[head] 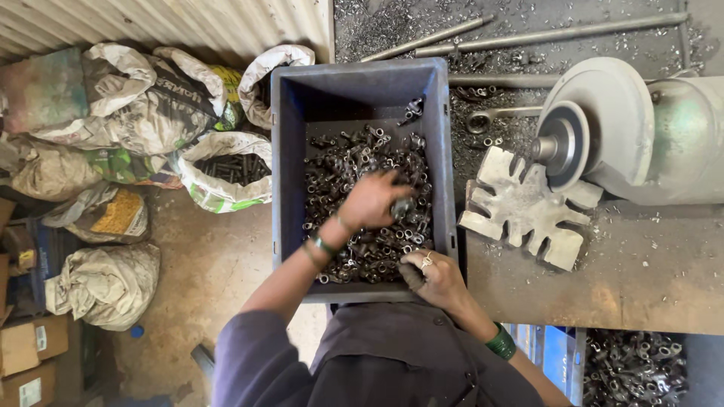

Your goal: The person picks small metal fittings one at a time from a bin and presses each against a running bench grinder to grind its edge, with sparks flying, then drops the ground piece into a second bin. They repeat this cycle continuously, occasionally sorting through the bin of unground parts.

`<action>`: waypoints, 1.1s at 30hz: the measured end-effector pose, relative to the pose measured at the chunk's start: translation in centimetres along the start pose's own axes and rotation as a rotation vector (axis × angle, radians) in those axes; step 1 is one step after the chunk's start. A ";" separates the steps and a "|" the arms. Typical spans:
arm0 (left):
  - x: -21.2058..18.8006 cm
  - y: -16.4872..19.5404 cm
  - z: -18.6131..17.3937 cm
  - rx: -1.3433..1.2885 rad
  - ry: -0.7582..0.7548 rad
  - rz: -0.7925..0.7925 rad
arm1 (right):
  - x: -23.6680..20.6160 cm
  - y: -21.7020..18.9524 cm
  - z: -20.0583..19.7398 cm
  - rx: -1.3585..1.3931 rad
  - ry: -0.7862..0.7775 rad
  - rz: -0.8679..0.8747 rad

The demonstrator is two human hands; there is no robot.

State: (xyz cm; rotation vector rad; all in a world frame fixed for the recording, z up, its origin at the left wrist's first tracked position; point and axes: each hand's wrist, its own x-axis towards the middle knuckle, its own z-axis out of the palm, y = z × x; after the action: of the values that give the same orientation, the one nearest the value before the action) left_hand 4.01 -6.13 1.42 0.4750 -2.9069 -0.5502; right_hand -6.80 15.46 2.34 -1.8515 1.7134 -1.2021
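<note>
A dark grey plastic crate (286, 151) sits in front of me, holding several small dark metal ring-ended parts (339, 166). My left hand (373, 200) reaches into the pile, fingers closed around one or more of the parts. Near the crate's front edge, my right hand (434, 275), with a ring and green bangles, curls around a dark part just above the pile.
A workbench (641, 264) at right carries a grey motor with a round disc (603, 128), a slotted metal plate (524, 207), long rods (543, 34) and shavings. Sacks (113, 105) and cardboard boxes (30, 343) crowd the floor at left. Another bin of parts (633, 365) sits bottom right.
</note>
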 end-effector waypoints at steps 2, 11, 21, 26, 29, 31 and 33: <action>-1.4 2.2 -1.0 0.109 -0.089 0.014 | 0.1 0.1 -0.1 0.029 -0.022 0.027; 8.6 -5.1 0.3 -0.005 0.057 -0.354 | 0.2 0.7 -0.3 0.045 -0.065 0.036; 19.5 -7.8 9.0 0.161 0.351 -0.744 | 0.4 1.8 0.1 0.075 -0.092 0.087; 17.7 -11.7 6.1 -0.187 -0.172 -0.631 | 0.4 1.8 0.0 0.102 -0.069 0.070; 15.5 -14.1 4.0 -0.182 -0.517 -0.468 | 0.5 1.7 -0.1 0.095 -0.072 0.065; 14.2 -14.6 3.0 -0.013 -0.578 -0.499 | 0.6 1.6 -0.1 0.089 -0.070 0.055; 12.8 -13.3 3.1 -0.029 -0.532 -0.500 | 0.6 1.6 -0.1 0.088 -0.094 0.068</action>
State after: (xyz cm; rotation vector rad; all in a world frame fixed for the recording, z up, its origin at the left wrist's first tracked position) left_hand -4.88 -21.12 -5.40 1.2391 -3.2555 -0.9007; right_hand -7.96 14.58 1.50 -1.7559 1.6329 -1.1276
